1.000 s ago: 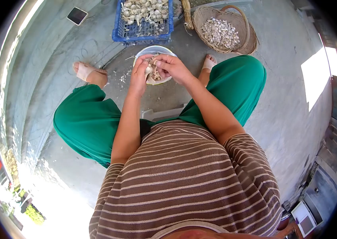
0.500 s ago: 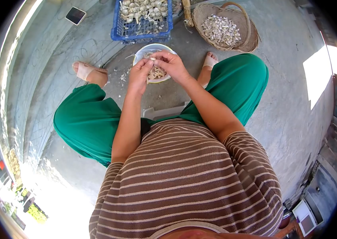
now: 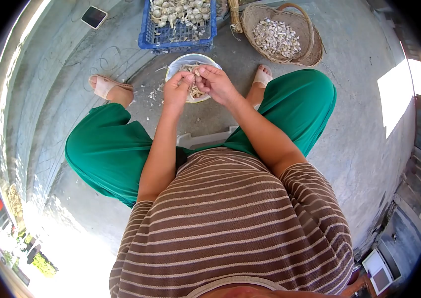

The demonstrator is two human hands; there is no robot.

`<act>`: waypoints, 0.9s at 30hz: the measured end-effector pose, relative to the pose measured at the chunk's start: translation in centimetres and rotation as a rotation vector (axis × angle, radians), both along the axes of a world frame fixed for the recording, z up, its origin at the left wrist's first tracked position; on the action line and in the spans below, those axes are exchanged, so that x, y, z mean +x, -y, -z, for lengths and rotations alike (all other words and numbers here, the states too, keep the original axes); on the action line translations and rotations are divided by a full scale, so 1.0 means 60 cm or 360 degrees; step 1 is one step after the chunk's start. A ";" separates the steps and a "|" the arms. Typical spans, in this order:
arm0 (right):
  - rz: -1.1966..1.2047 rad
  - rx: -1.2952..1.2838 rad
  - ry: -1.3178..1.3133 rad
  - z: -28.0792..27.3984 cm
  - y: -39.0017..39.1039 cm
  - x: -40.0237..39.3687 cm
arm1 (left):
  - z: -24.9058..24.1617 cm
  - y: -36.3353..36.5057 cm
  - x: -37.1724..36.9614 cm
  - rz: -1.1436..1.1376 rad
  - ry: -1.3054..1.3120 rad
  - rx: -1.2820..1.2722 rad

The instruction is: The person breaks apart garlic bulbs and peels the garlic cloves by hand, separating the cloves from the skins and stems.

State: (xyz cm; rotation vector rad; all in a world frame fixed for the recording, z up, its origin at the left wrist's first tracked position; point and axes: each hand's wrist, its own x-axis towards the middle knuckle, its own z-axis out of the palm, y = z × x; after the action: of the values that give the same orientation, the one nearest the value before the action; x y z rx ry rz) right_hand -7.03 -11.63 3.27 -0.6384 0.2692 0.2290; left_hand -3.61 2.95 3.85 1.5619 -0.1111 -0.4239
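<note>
Both hands are over a white bucket that has garlic skins and stalks inside. My left hand is closed at its left side, thumb and forefinger pinched; what they hold, if anything, is too small to name. My right hand has its fingertips pinched on a small pale garlic piece. The fingertips of the two hands are close to each other. Beyond the bucket stands a blue crate with whole garlic bulbs.
A wicker basket of garlic cloves sits at the upper right, beside a straw bundle. A phone lies at the upper left. Skin scraps lie on the floor left of the bucket. My sandalled feet flank the bucket.
My hands have shifted slightly and their fingertips have parted a little. The fingers of my right hand are curled differently. Bucket, crate and basket have stayed put.
</note>
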 end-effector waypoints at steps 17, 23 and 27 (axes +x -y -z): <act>0.0081 -0.0155 -0.0420 0.046 -0.013 0.013 | 0.048 -0.011 0.022 -0.0324 -0.0843 -0.0643; 0.0013 -0.0083 -0.0378 0.050 -0.010 0.018 | 0.051 -0.015 0.020 -0.0288 -0.0873 -0.0819; -0.0203 -0.0731 -0.0226 0.082 -0.002 0.013 | 0.057 -0.021 0.021 -0.0340 -0.0815 -0.0748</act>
State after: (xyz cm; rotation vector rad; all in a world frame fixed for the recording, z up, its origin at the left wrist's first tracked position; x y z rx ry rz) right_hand -6.22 -11.51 -1.68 -1.0979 0.4241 0.3400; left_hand -2.33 4.19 0.46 0.9564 0.3293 -0.5684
